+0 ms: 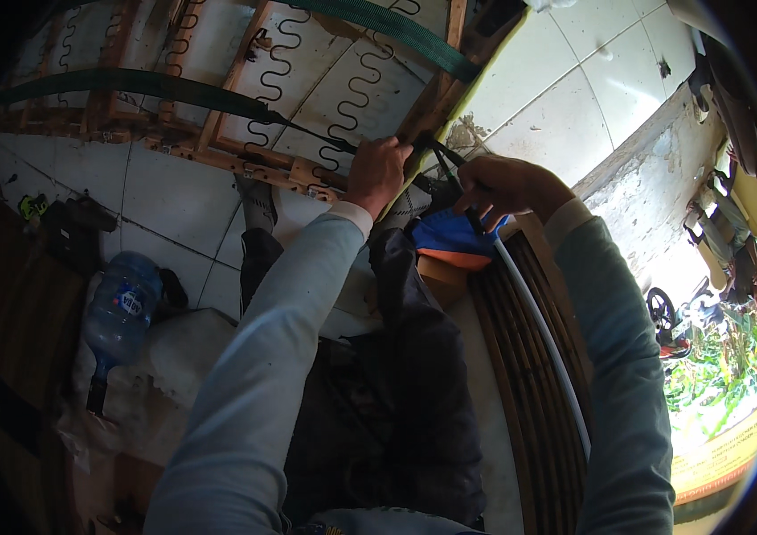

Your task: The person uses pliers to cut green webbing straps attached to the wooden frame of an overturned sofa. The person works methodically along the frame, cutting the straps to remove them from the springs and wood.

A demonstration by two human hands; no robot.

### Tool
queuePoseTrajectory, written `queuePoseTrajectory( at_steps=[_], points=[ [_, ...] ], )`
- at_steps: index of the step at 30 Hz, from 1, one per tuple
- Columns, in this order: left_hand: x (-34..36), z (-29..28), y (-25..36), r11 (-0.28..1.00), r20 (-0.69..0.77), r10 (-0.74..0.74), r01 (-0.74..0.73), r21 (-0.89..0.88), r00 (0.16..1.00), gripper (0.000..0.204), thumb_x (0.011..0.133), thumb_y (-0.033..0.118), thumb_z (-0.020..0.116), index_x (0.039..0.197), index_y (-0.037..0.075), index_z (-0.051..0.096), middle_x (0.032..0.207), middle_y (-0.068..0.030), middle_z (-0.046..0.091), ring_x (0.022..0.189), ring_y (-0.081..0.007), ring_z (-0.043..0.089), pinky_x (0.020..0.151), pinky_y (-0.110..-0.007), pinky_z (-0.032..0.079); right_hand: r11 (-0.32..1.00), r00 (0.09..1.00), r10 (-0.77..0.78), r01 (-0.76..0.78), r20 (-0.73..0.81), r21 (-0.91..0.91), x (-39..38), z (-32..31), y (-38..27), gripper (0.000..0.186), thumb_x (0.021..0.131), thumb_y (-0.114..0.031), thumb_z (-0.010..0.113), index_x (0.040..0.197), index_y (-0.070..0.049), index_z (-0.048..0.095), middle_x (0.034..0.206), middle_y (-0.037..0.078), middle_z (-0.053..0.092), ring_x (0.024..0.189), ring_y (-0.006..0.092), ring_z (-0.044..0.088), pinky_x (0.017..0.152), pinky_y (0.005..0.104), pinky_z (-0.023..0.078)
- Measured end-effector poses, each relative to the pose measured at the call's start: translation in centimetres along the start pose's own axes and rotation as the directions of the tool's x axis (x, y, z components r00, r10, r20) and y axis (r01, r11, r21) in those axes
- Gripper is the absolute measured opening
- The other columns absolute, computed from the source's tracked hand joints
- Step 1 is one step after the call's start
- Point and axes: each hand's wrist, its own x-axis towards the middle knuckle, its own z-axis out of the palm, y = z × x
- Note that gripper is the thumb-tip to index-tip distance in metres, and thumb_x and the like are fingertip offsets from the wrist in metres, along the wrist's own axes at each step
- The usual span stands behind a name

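Note:
My left hand [380, 171] is closed at the near corner of a wooden frame [435, 100], fingers curled by a dark strap [314, 134]; exactly what they grip is partly hidden. My right hand [507, 185] is closed on a black tool [446, 155] that angles up to that corner; its kind is unclear. Zigzag springs [287, 53] and green webbing bands [147, 84] span the frame, which has a yellowish edge along its right side. Below my right hand are a blue and orange object [452, 237] and a pale hose [546, 330].
An upside-down blue water jug [120, 312] lies at left on a tiled floor [178, 209]. My legs [414, 357] are below my hands. A slatted wooden piece [507, 357] stands at right. A motorbike wheel [660, 310] and plants [721, 361] show outside at far right.

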Motion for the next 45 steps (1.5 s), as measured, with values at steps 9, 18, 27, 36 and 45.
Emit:
queuePoseTrajectory(
  at_steps=[9,18,27,36,45],
  points=[
    [0.5,-0.9,1.6,0.980,0.107,0.100,-0.117,0.161,0.989,0.027,0.097,0.010,0.056,0.115,0.011,0.076,0.100,-0.0073,0.070,0.094,-0.0283,0.068,0.093,-0.043,0.048,0.907,0.953,0.288,-0.241,0.092,-0.344,0.2,-2.3,-7.3,0.049,0.089,-0.029,0.059,0.128,-0.001,0.049,0.141,0.038,0.060,0.136,0.0667,0.043,0.098,0.0781,0.047],
    [0.0,-0.5,0.4,0.994,0.079,0.027,-0.036,0.105,0.997,0.030,0.095,0.010,0.058,0.119,0.011,0.077,0.098,-0.0062,0.070,0.095,-0.0282,0.068,0.091,-0.043,0.048,0.876,0.955,0.036,-0.172,-0.294,-0.451,1.7,3.1,-1.5,0.029,0.099,-0.031,0.067,0.092,-0.003,0.065,0.082,0.011,0.069,0.067,0.0169,0.067,0.050,0.0376,0.056],
    [-0.3,0.7,-1.1,0.999,-0.014,0.047,-0.047,0.001,0.999,0.019,0.100,0.018,0.062,0.113,0.011,0.074,0.101,-0.0084,0.070,0.096,-0.0302,0.069,0.085,-0.045,0.052,0.828,0.377,-0.510,0.459,-0.773,-0.323,18.7,11.5,14.5,0.024,0.097,-0.007,0.063,0.120,-0.002,0.058,0.096,0.025,0.073,0.097,0.0501,0.069,0.082,0.0555,0.054],
    [1.0,2.7,-1.2,0.959,0.034,-0.089,0.076,0.272,0.995,0.030,0.105,0.036,0.060,0.108,0.009,0.072,0.108,-0.0110,0.074,0.105,-0.0345,0.069,0.088,-0.049,0.055,0.780,0.082,-0.532,0.433,-0.843,-0.451,26.6,10.6,15.1,0.044,0.085,0.003,0.060,0.128,-0.003,0.057,0.114,0.024,0.064,0.112,0.0441,0.061,0.095,0.0501,0.051],
    [0.9,2.8,-1.1,0.948,0.127,-0.095,0.051,0.313,0.987,0.025,0.102,0.033,0.063,0.110,0.012,0.074,0.106,-0.0082,0.077,0.113,-0.0332,0.067,0.095,-0.050,0.049,0.724,0.206,-0.650,0.460,-0.731,-0.514,23.6,5.6,16.4,0.033,0.084,-0.011,0.072,0.115,-0.010,0.061,0.100,0.019,0.068,0.101,0.0439,0.066,0.086,0.0508,0.054]
  ],
)
